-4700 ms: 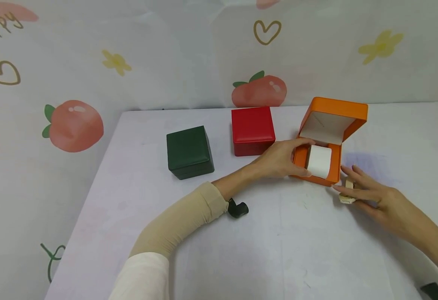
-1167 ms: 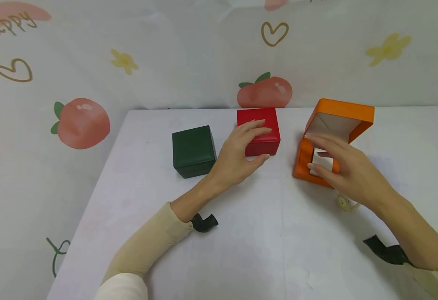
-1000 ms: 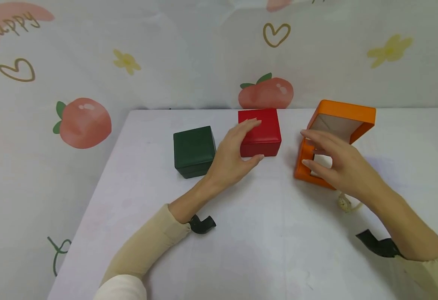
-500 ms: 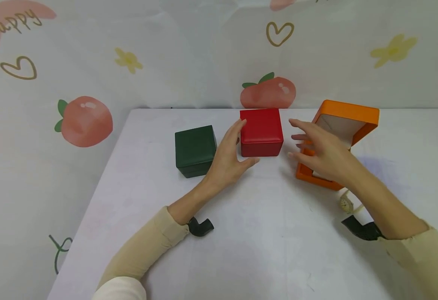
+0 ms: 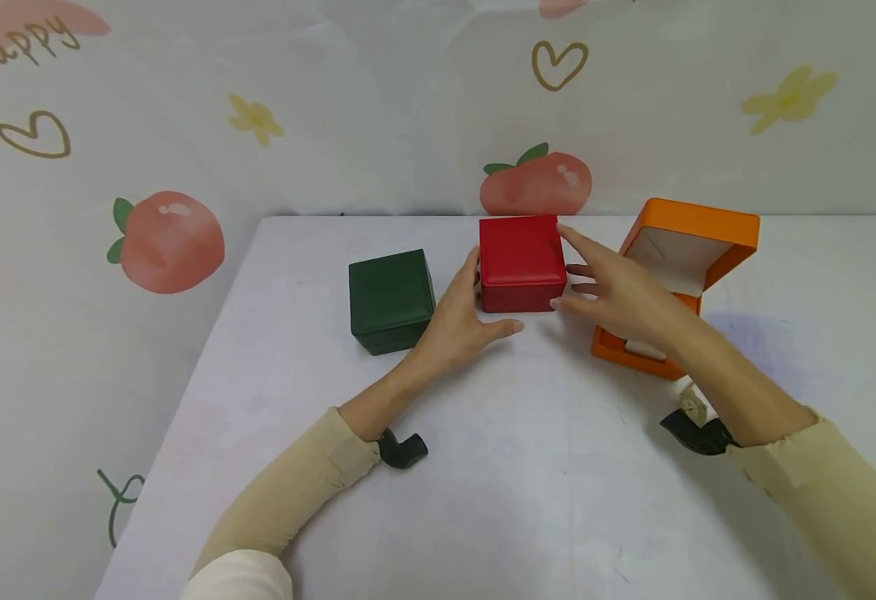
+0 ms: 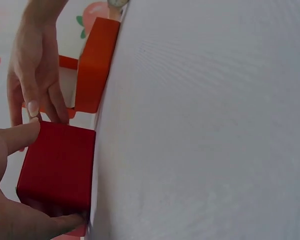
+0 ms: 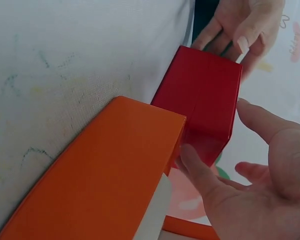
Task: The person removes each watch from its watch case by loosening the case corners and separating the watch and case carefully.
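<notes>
A closed red box (image 5: 523,250) sits at the back of the table between my two hands. My left hand (image 5: 448,329) lies along its left side, fingers fairly straight, thumb spread in front of it. My right hand (image 5: 621,292) reaches over the orange box (image 5: 700,218) to the red box's right side, fingers extended near it. In the right wrist view its thumb and fingers are spread by the red box (image 7: 202,90); contact is hard to tell. The orange box's lid is up, and a white cushion (image 5: 643,350) inside is partly hidden by my right arm.
A closed green box (image 5: 390,300) stands left of my left hand. A pale wristwatch (image 5: 693,403) lies in front of the orange box, partly covered by the right wrist's black strap (image 5: 696,432). A printed cloth (image 5: 377,108) hangs behind the table (image 5: 513,500).
Earlier my left hand was at the orange box and my right at the watch. The left moved to the red box's left side; the right crossed the orange box leftward to the red box's right side.
</notes>
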Demonstrator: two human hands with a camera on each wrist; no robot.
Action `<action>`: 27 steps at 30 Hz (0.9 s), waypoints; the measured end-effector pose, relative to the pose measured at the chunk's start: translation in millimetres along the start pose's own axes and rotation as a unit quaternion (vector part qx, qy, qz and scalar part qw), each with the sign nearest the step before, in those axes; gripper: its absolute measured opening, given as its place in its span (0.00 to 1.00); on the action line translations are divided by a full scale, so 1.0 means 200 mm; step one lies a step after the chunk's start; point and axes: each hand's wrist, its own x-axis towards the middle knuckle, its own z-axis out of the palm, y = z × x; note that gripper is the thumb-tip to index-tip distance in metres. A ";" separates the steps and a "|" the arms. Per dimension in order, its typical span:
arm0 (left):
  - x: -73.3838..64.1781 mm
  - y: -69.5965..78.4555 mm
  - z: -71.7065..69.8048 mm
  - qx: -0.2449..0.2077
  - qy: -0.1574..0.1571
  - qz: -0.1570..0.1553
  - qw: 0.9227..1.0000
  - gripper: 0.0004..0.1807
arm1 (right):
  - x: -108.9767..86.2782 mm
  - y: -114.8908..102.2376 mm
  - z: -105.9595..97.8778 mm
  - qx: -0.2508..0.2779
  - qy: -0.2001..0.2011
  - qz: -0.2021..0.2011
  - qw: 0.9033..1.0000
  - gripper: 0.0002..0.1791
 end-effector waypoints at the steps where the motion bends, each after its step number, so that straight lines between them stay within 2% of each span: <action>1: 0.00 -0.01 0.00 -0.001 -0.003 -0.006 1.000 0.59 | 0.01 0.00 0.00 -0.001 -0.003 0.003 1.000 0.53; 5: 0.01 -0.02 0.00 0.005 -0.009 -0.029 1.000 0.60 | 0.03 0.00 0.02 -0.002 -0.012 0.016 1.000 0.54; 9: 0.01 -0.02 -0.01 0.016 -0.013 -0.046 0.999 0.58 | 0.04 0.00 0.02 -0.014 -0.018 0.023 0.999 0.50; 16: 0.03 -0.03 -0.03 0.009 -0.029 -0.038 0.999 0.57 | 0.03 0.00 0.02 -0.053 -0.018 0.019 0.998 0.46; 27: 0.03 -0.07 -0.07 -0.042 -0.028 -0.081 0.995 0.48 | -0.02 0.04 0.02 -0.013 -0.016 0.008 1.000 0.43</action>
